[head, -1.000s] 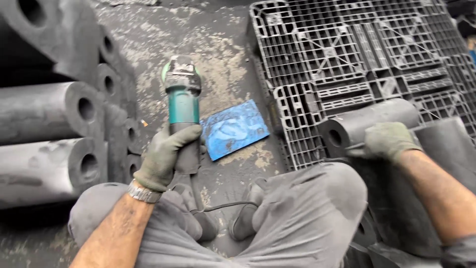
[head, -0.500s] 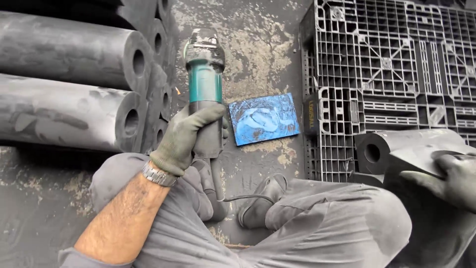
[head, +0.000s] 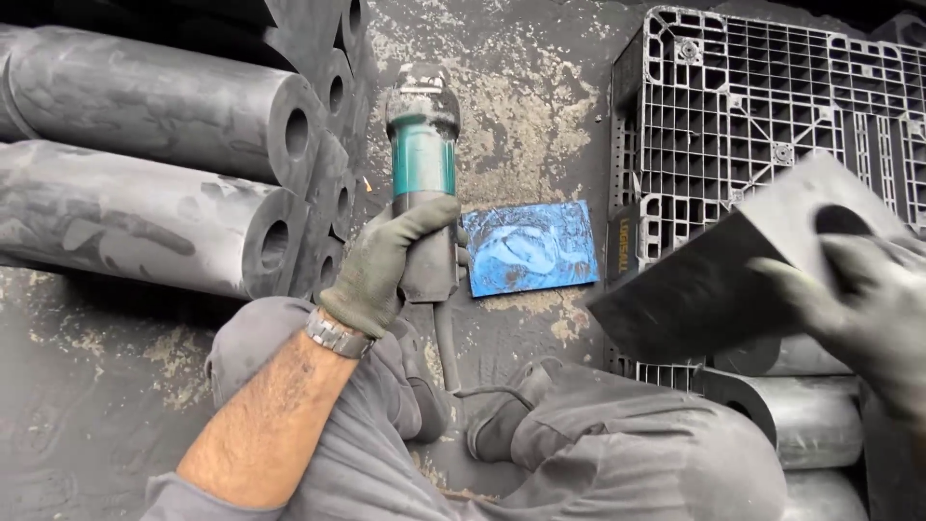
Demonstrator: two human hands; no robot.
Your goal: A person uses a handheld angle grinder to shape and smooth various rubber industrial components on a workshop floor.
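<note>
Right hand (head: pixel 868 309) has lifted the black holed block (head: pixel 733 260) off the roll it gripped earlier, fingers clamped, right of the blue plate (head: pixel 531 248); left hand (head: pixel 386 265) stays wrapped round the green grinder (head: pixel 422 164), left of it.

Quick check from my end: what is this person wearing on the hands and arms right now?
Both hands wear grimy grey-green work gloves. The left hand has a metal-link wristwatch just below the glove cuff, and the forearm behind it is bare, with a grey sleeve showing only near the bottom edge. The right hand is motion-blurred; its glove looks the same kind, and the arm behind it is out of view.
</note>
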